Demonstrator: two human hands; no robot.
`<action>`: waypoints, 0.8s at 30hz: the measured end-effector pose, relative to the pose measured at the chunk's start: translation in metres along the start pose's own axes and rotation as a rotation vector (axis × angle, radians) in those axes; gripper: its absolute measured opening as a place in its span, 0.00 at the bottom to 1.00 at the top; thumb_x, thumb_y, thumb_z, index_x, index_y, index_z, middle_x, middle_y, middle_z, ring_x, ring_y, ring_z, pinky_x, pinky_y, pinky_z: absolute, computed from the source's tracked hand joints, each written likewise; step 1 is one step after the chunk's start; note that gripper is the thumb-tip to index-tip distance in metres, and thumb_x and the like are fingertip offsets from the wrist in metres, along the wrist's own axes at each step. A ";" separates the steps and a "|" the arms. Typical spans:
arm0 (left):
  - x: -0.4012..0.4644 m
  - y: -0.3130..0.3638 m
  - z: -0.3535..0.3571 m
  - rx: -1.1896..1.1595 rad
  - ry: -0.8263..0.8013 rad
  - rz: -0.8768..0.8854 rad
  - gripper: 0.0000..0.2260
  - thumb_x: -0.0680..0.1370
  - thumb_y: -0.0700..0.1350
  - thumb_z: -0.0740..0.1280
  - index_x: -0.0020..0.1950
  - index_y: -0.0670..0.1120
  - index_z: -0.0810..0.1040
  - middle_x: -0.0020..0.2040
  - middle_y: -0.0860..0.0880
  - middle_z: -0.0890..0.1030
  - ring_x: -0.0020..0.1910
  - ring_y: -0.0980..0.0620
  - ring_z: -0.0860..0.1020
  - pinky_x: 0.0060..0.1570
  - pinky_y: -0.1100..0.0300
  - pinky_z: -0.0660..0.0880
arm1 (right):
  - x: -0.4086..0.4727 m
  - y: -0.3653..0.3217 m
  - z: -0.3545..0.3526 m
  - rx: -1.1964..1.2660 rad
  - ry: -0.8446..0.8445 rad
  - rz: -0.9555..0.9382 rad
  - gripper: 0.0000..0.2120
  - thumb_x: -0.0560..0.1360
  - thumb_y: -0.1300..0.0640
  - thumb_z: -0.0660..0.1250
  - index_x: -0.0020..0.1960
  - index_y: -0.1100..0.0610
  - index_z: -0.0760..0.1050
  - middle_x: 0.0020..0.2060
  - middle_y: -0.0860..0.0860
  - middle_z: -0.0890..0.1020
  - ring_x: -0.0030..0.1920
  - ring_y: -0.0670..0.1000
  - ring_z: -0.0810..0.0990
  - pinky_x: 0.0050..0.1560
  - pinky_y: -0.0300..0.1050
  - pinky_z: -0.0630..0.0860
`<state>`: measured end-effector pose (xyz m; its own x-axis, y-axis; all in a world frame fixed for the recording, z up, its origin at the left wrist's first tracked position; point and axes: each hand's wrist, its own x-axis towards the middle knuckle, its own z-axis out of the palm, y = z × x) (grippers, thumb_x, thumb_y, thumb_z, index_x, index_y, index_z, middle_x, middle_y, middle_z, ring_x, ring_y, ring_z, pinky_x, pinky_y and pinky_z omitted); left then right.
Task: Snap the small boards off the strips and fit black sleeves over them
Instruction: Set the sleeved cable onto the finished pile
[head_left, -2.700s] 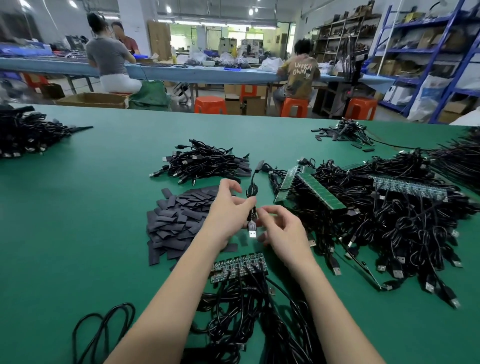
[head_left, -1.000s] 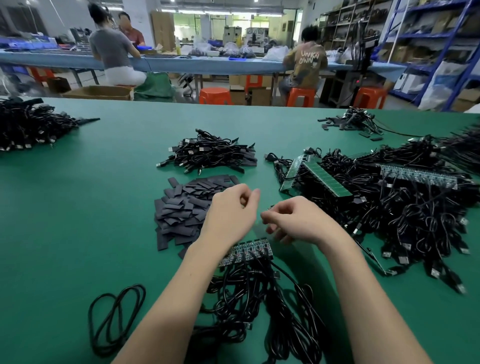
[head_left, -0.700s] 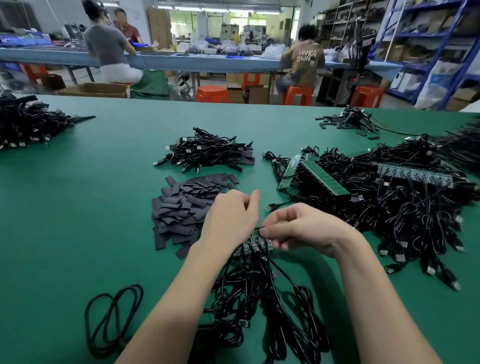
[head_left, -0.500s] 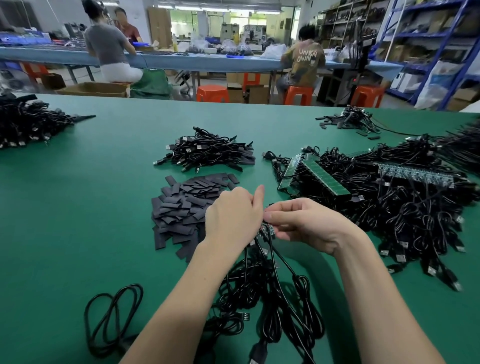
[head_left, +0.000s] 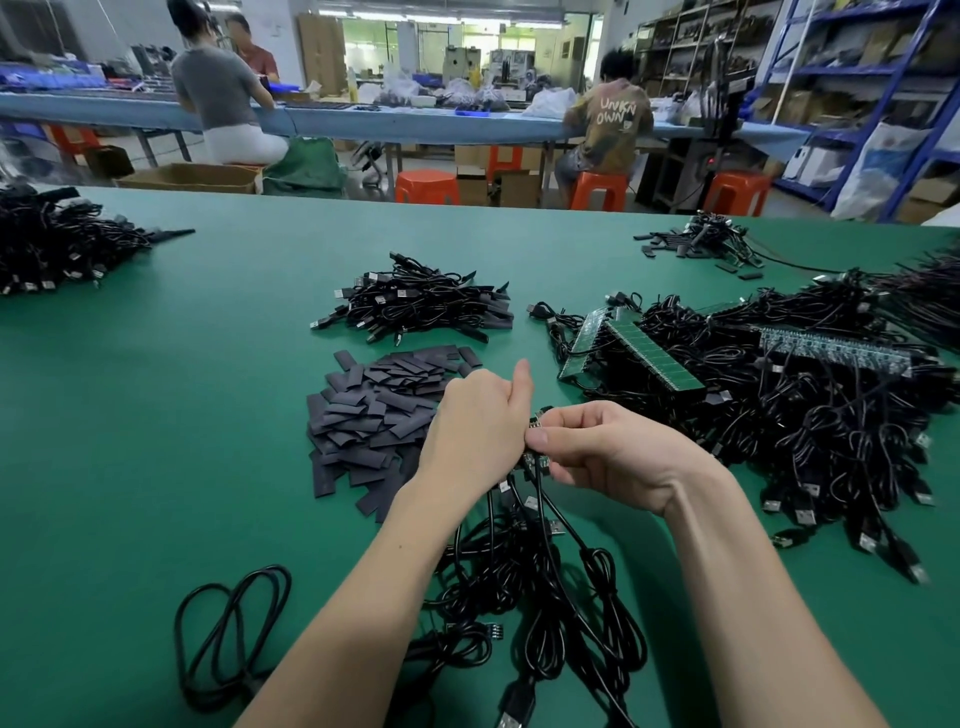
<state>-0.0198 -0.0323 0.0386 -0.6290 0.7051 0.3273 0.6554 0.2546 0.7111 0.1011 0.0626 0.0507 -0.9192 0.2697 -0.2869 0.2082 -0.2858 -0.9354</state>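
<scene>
**Board strip held up between both hands for snapping**

Green matting covers the table, and beyond its far edge a second bench is seen where other people sit on orange stools. Only the head view is given.

A short board strip is held just above the mat, near the table's front edge, with its black cables hanging from it onto the mat. The left hand is curled into a fist around one end of the strip, thumb raised. The right hand is closed on the other end, pinched between thumb and bent fingers. The two grips are set touching each other, probably so that a single small board can be bent off at the joint; the board itself is mostly hidden by the fingers.

A pile of black sleeves is kept just beyond the left hand, within easy reach for the fitting step. Farther back lies a heap of sleeved cables, judged to be finished pieces. To the right of the hands, longer green strips are left tangled in their cables as waiting stock. A loose coiled cable lies near the front edge, left of the forearms.
</scene>
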 end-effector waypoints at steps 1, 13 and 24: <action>0.000 0.000 0.000 -0.013 0.001 0.003 0.32 0.85 0.52 0.57 0.21 0.45 0.60 0.22 0.47 0.65 0.27 0.43 0.67 0.33 0.51 0.65 | 0.001 0.002 0.000 0.022 -0.002 -0.005 0.04 0.66 0.62 0.75 0.33 0.56 0.82 0.29 0.48 0.79 0.27 0.43 0.76 0.33 0.32 0.77; 0.001 0.003 -0.006 -0.070 -0.223 -0.129 0.32 0.85 0.58 0.56 0.27 0.41 0.77 0.22 0.51 0.73 0.28 0.52 0.74 0.35 0.58 0.68 | -0.005 0.002 -0.008 0.129 0.007 -0.110 0.06 0.62 0.56 0.79 0.36 0.54 0.83 0.33 0.49 0.75 0.29 0.41 0.72 0.29 0.30 0.75; -0.007 0.011 0.011 -0.284 -0.335 -0.020 0.16 0.84 0.51 0.62 0.40 0.47 0.79 0.36 0.50 0.83 0.36 0.54 0.81 0.50 0.54 0.81 | -0.009 -0.014 -0.017 0.130 0.468 -0.210 0.12 0.66 0.59 0.77 0.48 0.55 0.79 0.36 0.50 0.82 0.31 0.47 0.76 0.27 0.34 0.75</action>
<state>-0.0034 -0.0270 0.0376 -0.4395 0.8894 0.1257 0.4745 0.1110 0.8732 0.1118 0.0802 0.0626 -0.6827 0.7067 -0.1856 -0.0344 -0.2849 -0.9580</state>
